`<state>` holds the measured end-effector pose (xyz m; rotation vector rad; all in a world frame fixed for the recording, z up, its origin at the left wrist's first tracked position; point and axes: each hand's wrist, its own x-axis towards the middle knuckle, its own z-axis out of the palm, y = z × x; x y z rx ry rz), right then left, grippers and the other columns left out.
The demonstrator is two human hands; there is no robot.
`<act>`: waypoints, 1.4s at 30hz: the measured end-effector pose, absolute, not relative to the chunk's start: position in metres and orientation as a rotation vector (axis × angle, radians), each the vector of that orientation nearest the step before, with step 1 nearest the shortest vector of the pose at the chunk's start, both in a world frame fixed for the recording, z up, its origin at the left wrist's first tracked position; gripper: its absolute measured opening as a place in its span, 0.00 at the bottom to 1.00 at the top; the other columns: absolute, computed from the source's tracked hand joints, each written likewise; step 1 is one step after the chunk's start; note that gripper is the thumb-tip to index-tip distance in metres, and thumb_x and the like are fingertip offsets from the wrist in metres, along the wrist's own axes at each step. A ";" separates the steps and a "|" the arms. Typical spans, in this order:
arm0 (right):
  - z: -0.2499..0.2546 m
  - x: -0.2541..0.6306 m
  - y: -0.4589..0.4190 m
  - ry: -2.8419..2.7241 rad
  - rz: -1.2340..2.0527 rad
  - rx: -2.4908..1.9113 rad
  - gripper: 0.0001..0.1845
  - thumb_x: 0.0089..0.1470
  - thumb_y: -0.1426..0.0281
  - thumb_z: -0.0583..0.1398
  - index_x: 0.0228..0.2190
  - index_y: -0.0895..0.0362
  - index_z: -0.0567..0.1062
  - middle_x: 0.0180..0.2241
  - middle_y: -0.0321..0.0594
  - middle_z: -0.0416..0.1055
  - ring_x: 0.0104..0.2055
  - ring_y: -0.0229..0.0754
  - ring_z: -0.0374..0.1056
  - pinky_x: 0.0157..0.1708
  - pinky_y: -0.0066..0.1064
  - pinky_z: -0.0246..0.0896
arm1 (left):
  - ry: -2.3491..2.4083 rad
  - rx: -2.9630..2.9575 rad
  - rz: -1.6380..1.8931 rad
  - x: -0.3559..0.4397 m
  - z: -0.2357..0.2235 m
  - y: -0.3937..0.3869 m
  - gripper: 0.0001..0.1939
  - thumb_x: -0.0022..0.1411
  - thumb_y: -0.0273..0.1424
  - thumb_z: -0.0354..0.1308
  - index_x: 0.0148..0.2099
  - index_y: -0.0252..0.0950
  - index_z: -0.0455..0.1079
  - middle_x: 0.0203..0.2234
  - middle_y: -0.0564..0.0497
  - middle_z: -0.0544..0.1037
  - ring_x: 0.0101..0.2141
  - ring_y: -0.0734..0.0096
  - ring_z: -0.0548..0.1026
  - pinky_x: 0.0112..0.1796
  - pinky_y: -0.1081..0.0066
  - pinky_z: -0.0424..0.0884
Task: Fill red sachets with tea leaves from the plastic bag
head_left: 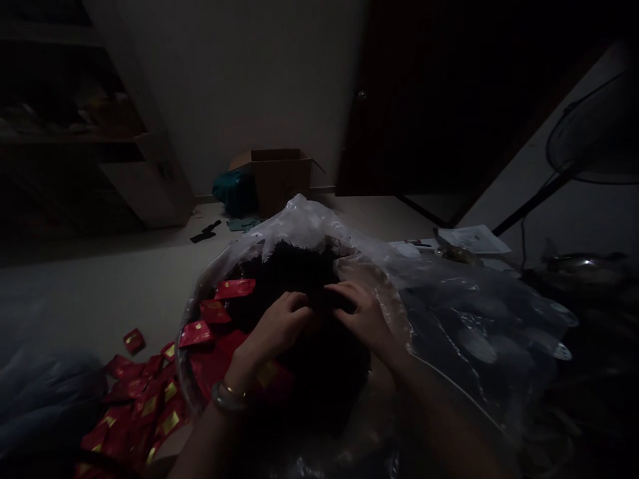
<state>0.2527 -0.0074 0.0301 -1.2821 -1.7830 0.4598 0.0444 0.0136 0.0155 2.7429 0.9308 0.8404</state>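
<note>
Loose, shaggy black material [294, 266] fills a large clear plastic bag [299, 219] in front of me; the dim light hides what it is. My left hand [287, 319], with bracelets at the wrist, is closed over the middle of it, and whatever its fingers hold is lost in the dark. Facing it from the right, my right hand [363, 316] has curved fingers and a visible gap between thumb and forefinger. Several small red packets [234, 288] lie inside the bag, left of the black material.
A heap of red packets [144, 399] lies outside the bag at lower left. Behind stand an open cardboard box [284, 179] and a teal bag [235, 193]. Papers [474, 239] lie to the right, near a fan [594, 133]. A shelf unit [144, 179] is at left.
</note>
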 end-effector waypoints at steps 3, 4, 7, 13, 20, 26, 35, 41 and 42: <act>0.033 0.246 -0.013 -1.817 0.413 -1.245 0.25 0.47 0.75 0.58 0.49 0.49 0.72 0.45 0.39 0.72 0.48 0.46 0.68 0.49 0.39 0.64 | 0.920 2.859 0.809 0.048 0.015 0.012 0.08 0.62 0.24 0.53 0.40 0.38 0.72 0.46 0.43 0.71 0.44 0.61 0.68 0.42 0.61 0.70; 0.034 0.245 -0.014 -1.818 0.395 -1.239 0.24 0.48 0.74 0.58 0.49 0.50 0.72 0.46 0.40 0.72 0.48 0.46 0.68 0.49 0.40 0.64 | 0.926 2.881 0.807 0.048 0.015 0.011 0.08 0.62 0.24 0.53 0.40 0.38 0.72 0.46 0.42 0.71 0.45 0.60 0.68 0.42 0.60 0.70; 0.033 0.243 -0.013 -1.812 0.363 -1.234 0.15 0.52 0.71 0.59 0.43 0.52 0.75 0.41 0.41 0.74 0.45 0.46 0.69 0.46 0.40 0.65 | 0.931 2.889 0.845 0.048 0.016 0.011 0.08 0.61 0.23 0.54 0.39 0.38 0.72 0.47 0.41 0.71 0.45 0.58 0.68 0.42 0.59 0.71; 0.034 0.245 -0.013 -2.023 0.301 -1.218 0.08 0.54 0.67 0.61 0.37 0.53 0.78 0.37 0.41 0.76 0.44 0.48 0.65 0.48 0.44 0.62 | 0.917 2.876 0.950 0.043 0.015 0.013 0.08 0.62 0.24 0.53 0.39 0.37 0.72 0.49 0.41 0.70 0.47 0.59 0.68 0.44 0.59 0.71; 0.023 0.239 -0.017 -2.370 0.307 -1.472 0.15 0.47 0.62 0.67 0.38 0.54 0.78 0.43 0.45 0.73 0.57 0.56 0.55 0.54 0.49 0.55 | 1.151 2.476 0.961 0.044 0.008 0.014 0.15 0.60 0.28 0.55 0.50 0.41 0.69 0.49 0.47 0.71 0.47 0.63 0.71 0.46 0.64 0.71; 0.021 0.244 -0.013 -2.448 0.349 -1.553 0.08 0.49 0.68 0.66 0.34 0.56 0.78 0.40 0.45 0.72 0.50 0.51 0.62 0.49 0.41 0.60 | 1.031 2.534 0.786 0.047 0.010 0.012 0.10 0.63 0.27 0.51 0.43 0.38 0.72 0.47 0.47 0.73 0.43 0.67 0.73 0.42 0.70 0.71; 0.028 0.239 -0.017 -2.468 0.491 -1.432 0.13 0.49 0.67 0.66 0.38 0.55 0.78 0.40 0.43 0.72 0.45 0.47 0.65 0.45 0.37 0.61 | 0.832 2.641 0.736 0.043 0.012 0.011 0.04 0.61 0.27 0.56 0.36 0.37 0.72 0.40 0.47 0.75 0.36 0.70 0.74 0.36 0.72 0.70; 0.031 0.245 -0.015 -2.352 0.611 -1.387 0.11 0.60 0.69 0.57 0.34 0.54 0.80 0.36 0.40 0.73 0.39 0.41 0.68 0.41 0.32 0.60 | 0.858 2.662 0.632 0.042 0.016 0.010 0.04 0.60 0.25 0.56 0.35 0.37 0.72 0.37 0.50 0.75 0.36 0.71 0.73 0.35 0.74 0.68; 0.032 0.246 -0.015 -2.305 0.629 -1.406 0.12 0.61 0.69 0.56 0.33 0.55 0.79 0.34 0.40 0.73 0.38 0.40 0.68 0.40 0.31 0.61 | 0.875 2.674 0.597 0.043 0.017 0.009 0.04 0.59 0.25 0.56 0.35 0.37 0.72 0.35 0.50 0.75 0.34 0.71 0.73 0.35 0.74 0.68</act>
